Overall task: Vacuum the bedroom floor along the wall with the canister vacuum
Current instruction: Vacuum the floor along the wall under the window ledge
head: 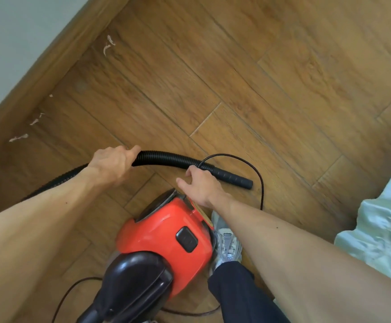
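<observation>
A red and black canister vacuum (166, 236) stands on the wood floor right below me. Its black ribbed hose (166, 157) arches across the middle of the view and ends in a smooth black nozzle (234, 177) that points right, close to the floor. My left hand (112, 163) is closed around the hose near its middle. My right hand (201, 186) grips the hose just behind the nozzle, thumb and index finger spread. Several pale scraps of debris (18, 138) lie along the brown baseboard (50, 66) at the left.
A thin dark power cord (258, 173) loops on the floor beside the nozzle and trails behind the vacuum. My grey sneaker (227, 241) stands right of the canister. Pale green bedding (381, 229) hangs at the right edge. The grey wall (8, 31) fills the upper left.
</observation>
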Available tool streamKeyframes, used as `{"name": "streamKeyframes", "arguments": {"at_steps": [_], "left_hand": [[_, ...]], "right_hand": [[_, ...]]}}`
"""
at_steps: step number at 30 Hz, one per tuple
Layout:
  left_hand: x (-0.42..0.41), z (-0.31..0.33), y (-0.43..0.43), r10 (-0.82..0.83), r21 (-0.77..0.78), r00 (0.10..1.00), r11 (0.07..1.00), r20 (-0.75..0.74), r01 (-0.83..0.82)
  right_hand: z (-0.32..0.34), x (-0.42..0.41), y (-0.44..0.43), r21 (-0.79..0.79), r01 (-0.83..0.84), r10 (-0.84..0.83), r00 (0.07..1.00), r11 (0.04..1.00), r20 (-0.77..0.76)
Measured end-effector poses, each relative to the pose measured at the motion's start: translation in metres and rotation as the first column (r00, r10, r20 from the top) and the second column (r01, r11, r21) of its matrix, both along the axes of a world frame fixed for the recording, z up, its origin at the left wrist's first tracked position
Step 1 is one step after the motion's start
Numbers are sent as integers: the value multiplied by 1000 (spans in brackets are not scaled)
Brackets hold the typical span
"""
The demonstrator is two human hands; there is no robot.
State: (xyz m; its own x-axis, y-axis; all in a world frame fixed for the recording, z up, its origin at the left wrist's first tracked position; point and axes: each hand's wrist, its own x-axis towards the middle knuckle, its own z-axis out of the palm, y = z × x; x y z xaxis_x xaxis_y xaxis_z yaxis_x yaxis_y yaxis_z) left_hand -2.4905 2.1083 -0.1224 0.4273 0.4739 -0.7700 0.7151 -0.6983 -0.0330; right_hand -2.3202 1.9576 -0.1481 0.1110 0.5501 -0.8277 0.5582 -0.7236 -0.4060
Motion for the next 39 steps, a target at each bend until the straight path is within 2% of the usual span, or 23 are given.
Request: {"name": "streamKeyframes", "arguments": {"at_steps": [2, 3, 5, 7, 9, 11, 13, 15, 18, 23, 29, 31, 34, 39], "left_hand": [[-18, 21, 11, 37, 36, 999, 999, 38, -38], [-29, 32, 17, 51, 54, 997, 997, 62, -54], [-53, 55, 26, 79, 91, 989, 992, 123, -90], [-81, 78, 32, 96, 114, 971, 986, 219, -123], [-107, 100, 34, 112, 127, 946, 979, 305, -157], [-132, 122, 34, 123, 157, 925, 969, 359, -190], [-153, 141, 30, 131, 181, 906, 959, 402, -219], [-167, 160, 22, 153, 197, 887, 945, 436, -260], [-172, 187, 3, 203, 220, 854, 914, 479, -341], [-155, 240, -22, 201, 245, 777, 877, 596, -414], [-124, 318, -47, 267, 145, 646, 848, 715, -511], [-111, 346, -54, 300, 85, 602, 846, 740, -526], [-94, 377, -64, 389, -29, 546, 832, 742, -554], [-85, 394, -72, 538, -158, 501, 772, 678, -615]], "right_hand": [[5, -21, 16, -27, 240, -241, 969, 970, -47], [7, -33, 27, -66, 376, -381, 920, 924, -91], [15, -57, 50, -174, 606, -630, 758, 776, -168], [29, -79, 73, -278, 744, -794, 562, 608, -232], [46, -95, 95, -329, 828, -885, 375, 453, -274], [63, -107, 116, -327, 882, -923, 246, 340, -296], [82, -118, 136, -302, 918, -938, 164, 259, -306], [103, -130, 154, -258, 944, -945, 123, 205, -303], [139, -139, 174, -136, 967, -947, 176, 218, -268], [215, -132, 196, -6, 977, -949, 206, 214, -240], [318, -100, 202, 166, 962, -953, 246, 218, -179], [344, -91, 197, 270, 922, -939, 320, 277, -129], [374, -82, 183, 407, 803, -876, 482, 435, -17], [397, -79, 163, 447, 647, -741, 669, 617, 55]]}}
